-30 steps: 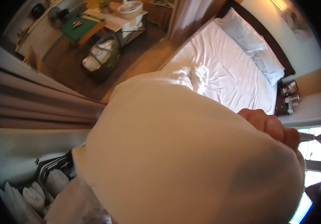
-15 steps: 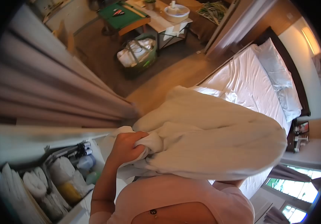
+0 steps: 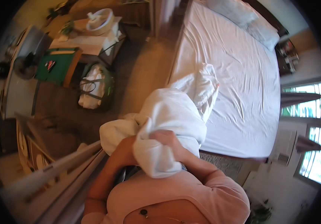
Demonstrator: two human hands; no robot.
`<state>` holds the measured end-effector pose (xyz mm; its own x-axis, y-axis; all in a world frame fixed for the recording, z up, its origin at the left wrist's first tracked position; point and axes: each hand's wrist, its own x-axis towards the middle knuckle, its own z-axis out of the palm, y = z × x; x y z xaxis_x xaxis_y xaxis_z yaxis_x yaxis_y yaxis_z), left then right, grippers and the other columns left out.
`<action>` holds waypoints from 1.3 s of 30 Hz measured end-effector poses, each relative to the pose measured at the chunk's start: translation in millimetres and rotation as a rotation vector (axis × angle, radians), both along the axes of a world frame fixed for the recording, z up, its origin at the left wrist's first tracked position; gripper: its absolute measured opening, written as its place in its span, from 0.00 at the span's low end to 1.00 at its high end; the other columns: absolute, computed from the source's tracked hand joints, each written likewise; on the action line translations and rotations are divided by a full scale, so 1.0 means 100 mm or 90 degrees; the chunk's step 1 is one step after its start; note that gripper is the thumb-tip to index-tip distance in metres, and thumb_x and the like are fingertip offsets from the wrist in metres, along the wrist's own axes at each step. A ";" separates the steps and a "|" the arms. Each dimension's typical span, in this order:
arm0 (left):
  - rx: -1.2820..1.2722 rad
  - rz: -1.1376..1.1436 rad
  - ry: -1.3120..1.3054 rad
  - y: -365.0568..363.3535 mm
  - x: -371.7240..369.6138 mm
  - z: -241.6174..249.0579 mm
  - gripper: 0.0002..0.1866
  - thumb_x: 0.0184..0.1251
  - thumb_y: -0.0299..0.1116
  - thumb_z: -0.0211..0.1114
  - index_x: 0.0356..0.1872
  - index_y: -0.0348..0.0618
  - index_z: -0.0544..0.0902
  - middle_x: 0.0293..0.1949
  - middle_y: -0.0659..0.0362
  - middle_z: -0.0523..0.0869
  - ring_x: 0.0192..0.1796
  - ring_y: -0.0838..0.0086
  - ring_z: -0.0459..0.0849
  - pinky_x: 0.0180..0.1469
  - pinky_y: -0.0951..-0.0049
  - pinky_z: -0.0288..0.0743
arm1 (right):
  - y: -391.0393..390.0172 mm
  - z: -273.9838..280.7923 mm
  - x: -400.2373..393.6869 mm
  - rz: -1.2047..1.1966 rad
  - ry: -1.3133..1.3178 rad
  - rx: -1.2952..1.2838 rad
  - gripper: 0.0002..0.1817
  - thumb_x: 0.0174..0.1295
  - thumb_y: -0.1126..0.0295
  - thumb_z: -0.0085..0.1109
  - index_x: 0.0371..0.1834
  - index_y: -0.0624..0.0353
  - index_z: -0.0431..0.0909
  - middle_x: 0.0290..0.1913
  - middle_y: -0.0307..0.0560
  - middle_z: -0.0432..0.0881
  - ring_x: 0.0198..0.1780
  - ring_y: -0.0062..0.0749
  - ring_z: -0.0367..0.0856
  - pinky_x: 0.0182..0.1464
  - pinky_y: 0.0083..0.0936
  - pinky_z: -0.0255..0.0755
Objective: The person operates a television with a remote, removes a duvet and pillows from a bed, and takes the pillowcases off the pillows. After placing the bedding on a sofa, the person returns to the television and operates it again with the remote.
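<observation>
A large white cloth (image 3: 171,112) hangs bunched in front of my chest, its far end reaching the bed's near left part. My right hand (image 3: 164,137) is closed on the upper middle of the bundle, with some fingers tucked into the folds. The left forearm reaches into the same bundle from the left, and cloth covers that hand and its fingers. Beyond the bundle lies the bed (image 3: 242,89) with a wrinkled pale sheet. A smaller crumpled white piece (image 3: 206,89) rests on it; whether it joins the large cloth is unclear.
Pillows (image 3: 263,31) lie at the bed's head. A green bag (image 3: 108,91) with white fabric stands on the floor at left, near a small pool table (image 3: 57,65) and a table with a white basin (image 3: 100,20). A curtain (image 3: 67,175) hangs at lower left.
The view has turned right toward the bed. The cloth, spread wide before, is now gathered closer. My right hand has come into view on it, while my left hand has become covered.
</observation>
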<state>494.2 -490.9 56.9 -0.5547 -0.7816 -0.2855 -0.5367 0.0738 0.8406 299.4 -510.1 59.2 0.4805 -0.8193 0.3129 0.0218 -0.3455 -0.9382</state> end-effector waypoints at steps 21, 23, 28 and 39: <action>-0.196 0.282 0.245 -2.35 2.19 0.16 0.10 0.50 0.28 0.57 0.34 0.37 0.79 0.33 0.58 0.82 0.35 0.73 0.80 0.39 0.74 0.72 | -1.84 -2.81 1.04 -0.319 0.284 0.256 0.65 0.27 0.60 0.71 0.66 0.59 0.31 0.58 0.71 0.60 0.50 0.55 0.70 0.48 0.32 0.69; -0.180 0.156 0.249 -2.71 2.24 0.28 0.06 0.48 0.26 0.56 0.26 0.36 0.79 0.23 0.60 0.81 0.27 0.79 0.78 0.30 0.77 0.70 | -2.21 -2.83 1.65 -0.281 0.158 0.366 0.59 0.32 0.61 0.68 0.65 0.60 0.36 0.58 0.68 0.61 0.51 0.51 0.69 0.49 0.31 0.68; -0.142 0.367 0.446 -3.72 2.29 0.63 0.11 0.49 0.25 0.55 0.34 0.31 0.77 0.29 0.61 0.81 0.31 0.82 0.76 0.33 0.82 0.69 | -2.78 -2.48 1.61 -0.306 0.014 0.495 0.42 0.43 0.66 0.61 0.61 0.63 0.48 0.57 0.60 0.63 0.53 0.41 0.68 0.52 0.30 0.65; -0.648 0.407 0.744 -7.59 1.71 1.52 0.15 0.56 0.31 0.44 0.38 0.33 0.76 0.34 0.55 0.80 0.32 0.71 0.78 0.36 0.73 0.71 | -5.60 0.15 0.66 -0.543 -0.166 -0.018 0.20 0.52 0.73 0.51 0.50 0.67 0.67 0.47 0.51 0.72 0.47 0.30 0.71 0.49 0.27 0.66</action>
<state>665.4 -1250.0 209.1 0.3706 -0.5443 0.7526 0.1431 0.8341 0.5327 365.6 -1069.9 74.6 -0.3790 -0.8555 0.3529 -0.0418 -0.3652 -0.9300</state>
